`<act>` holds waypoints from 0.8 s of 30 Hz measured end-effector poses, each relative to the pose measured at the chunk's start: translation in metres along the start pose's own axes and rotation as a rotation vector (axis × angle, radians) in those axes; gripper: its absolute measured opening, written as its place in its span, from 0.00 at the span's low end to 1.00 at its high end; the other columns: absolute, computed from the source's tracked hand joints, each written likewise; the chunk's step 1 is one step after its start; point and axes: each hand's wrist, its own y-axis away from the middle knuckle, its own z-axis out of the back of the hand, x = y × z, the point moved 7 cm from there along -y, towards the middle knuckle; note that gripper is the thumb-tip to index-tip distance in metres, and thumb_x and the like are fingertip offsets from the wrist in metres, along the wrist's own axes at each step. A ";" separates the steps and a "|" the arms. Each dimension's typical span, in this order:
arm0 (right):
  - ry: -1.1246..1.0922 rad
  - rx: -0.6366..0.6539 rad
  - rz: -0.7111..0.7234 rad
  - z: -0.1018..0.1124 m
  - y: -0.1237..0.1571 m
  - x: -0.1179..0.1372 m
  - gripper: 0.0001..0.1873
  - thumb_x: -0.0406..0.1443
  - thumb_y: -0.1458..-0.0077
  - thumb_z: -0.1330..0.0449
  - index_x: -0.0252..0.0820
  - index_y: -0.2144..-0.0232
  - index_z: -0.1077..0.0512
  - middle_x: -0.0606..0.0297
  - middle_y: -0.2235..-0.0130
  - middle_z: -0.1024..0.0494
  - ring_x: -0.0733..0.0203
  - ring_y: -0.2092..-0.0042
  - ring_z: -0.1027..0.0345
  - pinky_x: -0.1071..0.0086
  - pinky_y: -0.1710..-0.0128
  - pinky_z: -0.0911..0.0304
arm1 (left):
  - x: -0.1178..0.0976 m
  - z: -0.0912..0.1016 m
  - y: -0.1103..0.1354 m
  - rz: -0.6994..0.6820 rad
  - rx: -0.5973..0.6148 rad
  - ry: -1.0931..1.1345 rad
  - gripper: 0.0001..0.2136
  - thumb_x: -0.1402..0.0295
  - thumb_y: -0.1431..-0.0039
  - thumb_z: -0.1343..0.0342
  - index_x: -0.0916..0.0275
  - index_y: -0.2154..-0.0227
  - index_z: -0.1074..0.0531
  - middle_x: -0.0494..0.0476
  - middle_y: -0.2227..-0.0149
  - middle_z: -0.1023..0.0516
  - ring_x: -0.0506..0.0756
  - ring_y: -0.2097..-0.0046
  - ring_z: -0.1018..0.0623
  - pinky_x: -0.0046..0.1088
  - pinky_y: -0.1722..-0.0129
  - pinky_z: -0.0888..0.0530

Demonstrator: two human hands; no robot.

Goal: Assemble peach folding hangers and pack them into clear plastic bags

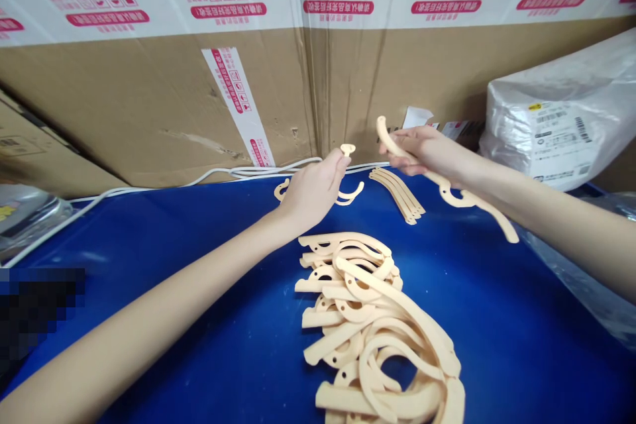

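Observation:
My left hand (pixel 314 191) is closed in a pinch on a small beige plastic piece (pixel 348 149), whose end shows above the thumb; the rest of it is hidden. Higher up on the right, my right hand (pixel 428 151) grips a long beige folding-hanger part (pixel 451 195) with a curved loop at its middle, one end poking out past the fingers. Beneath my left hand lie thin curved hook pieces (pixel 352 197), partly covered. Several slim curved strips (pixel 397 193) rest side by side between the hands. Nearer me, a heap of beige folding hangers (pixel 422 305) spreads over the table.
The blue table surface (pixel 223 318) meets large taped cardboard boxes (pixel 159 93) at the back. White cables (pixel 209 175) run along that edge. A plastic-wrapped package (pixel 561 119) stands at the right, and a clear plastic-wrapped item (pixel 34 215) sits at the left.

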 end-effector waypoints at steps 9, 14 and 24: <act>-0.765 -0.346 -0.237 0.014 0.012 -0.012 0.09 0.25 0.40 0.51 0.42 0.68 0.38 0.69 0.70 0.27 0.70 0.74 0.31 0.77 0.77 0.37 | 0.025 -0.015 -0.012 0.248 0.099 0.149 0.17 0.54 0.34 0.50 0.64 0.66 0.28 0.62 0.66 0.22 0.62 0.56 0.22 0.33 0.59 0.29; -0.720 -0.611 -0.020 0.039 0.016 -0.006 0.13 0.24 0.48 0.44 0.46 0.70 0.42 0.69 0.69 0.22 0.61 0.63 0.24 0.68 0.65 0.30 | -0.001 -0.021 -0.002 0.358 0.353 0.787 0.26 0.57 0.27 0.66 0.65 0.72 0.29 0.59 0.71 0.24 0.53 0.67 0.21 0.25 0.68 0.26; 1.099 -0.130 0.343 -0.007 0.028 0.043 0.18 0.31 0.35 0.51 0.40 0.48 0.28 0.57 0.60 0.20 0.53 0.64 0.27 0.66 0.76 0.55 | -0.008 -0.002 0.002 0.443 0.307 0.975 0.13 0.74 0.31 0.56 0.67 0.71 0.31 0.51 0.77 0.33 0.45 0.84 0.37 0.20 0.86 0.43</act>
